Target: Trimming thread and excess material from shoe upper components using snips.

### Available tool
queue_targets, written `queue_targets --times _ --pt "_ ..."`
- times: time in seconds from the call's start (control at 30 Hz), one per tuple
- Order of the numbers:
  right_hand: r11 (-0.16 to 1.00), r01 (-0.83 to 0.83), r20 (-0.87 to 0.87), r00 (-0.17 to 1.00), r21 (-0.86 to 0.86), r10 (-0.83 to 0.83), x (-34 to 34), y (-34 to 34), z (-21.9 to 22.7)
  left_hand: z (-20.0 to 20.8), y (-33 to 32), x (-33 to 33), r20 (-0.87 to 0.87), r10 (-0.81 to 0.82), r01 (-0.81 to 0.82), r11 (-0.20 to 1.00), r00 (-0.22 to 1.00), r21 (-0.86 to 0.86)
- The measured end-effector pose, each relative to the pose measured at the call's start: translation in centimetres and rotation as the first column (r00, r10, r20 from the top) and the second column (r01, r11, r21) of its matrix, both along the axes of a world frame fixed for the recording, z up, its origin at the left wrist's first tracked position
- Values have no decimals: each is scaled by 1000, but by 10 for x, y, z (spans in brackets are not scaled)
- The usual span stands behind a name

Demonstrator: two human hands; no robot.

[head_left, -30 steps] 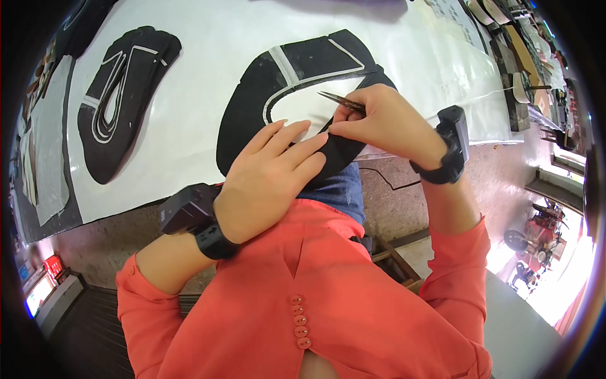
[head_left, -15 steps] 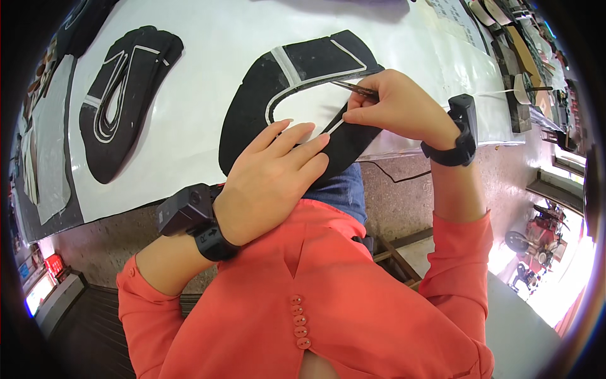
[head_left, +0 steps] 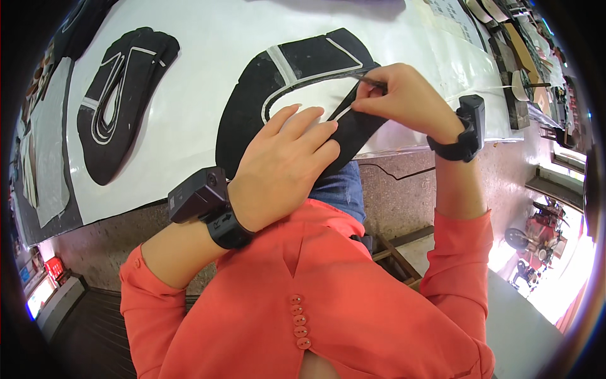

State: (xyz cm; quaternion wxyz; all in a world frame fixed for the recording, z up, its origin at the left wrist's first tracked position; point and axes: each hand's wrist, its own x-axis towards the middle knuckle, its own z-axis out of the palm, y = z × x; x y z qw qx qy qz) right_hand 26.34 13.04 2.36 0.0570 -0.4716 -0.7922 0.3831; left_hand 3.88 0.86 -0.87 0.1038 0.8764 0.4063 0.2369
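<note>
A black curved piece shaped like a shoe upper (head_left: 243, 114) lies on the white-covered table, with an oval opening, a pale band across it and white trim lines. My left hand (head_left: 284, 158) rests flat on its near side, fingers stretched out and somewhat apart. At the right edge of the opening, my right hand (head_left: 404, 101) pinches a narrow white strip (head_left: 343, 114) that runs along the edge toward my left fingertips. The same hand also holds a thin dark pointed tool (head_left: 372, 82); its exact kind is unclear, and my palm hides its rear end.
Similar black pieces with white trim (head_left: 136, 82) lie stacked at the left of the table (head_left: 189, 126). A white roll (head_left: 519, 86) stands at the right edge, a thin pale line leading from it toward my right hand. Boxes and tools crowd the far right.
My right hand has shifted slightly right and up with the strip and tool. My left hand has slid a little right along the edge. The black piece has moved slightly left.
</note>
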Motion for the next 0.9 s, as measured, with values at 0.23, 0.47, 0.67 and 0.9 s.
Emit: queue_targets --times 0.23,0.47,0.67,0.9 --pt "996 85 -44 995 -18 -86 5 8 -5 1 2 2 8 -5 5 1000 1000 10" --pt "987 139 -60 988 -79 -144 -1 0 -6 1 -3 4 17 11 -11 1000 1000 -2" --pt "986 150 -8 988 -74 -151 -9 -21 -5 4 -4 2 1 7 -7 1000 1000 -20" --pt "988 -26 -53 998 -151 18 10 1 6 7 4 1 24 -48 49 998 999 -41"
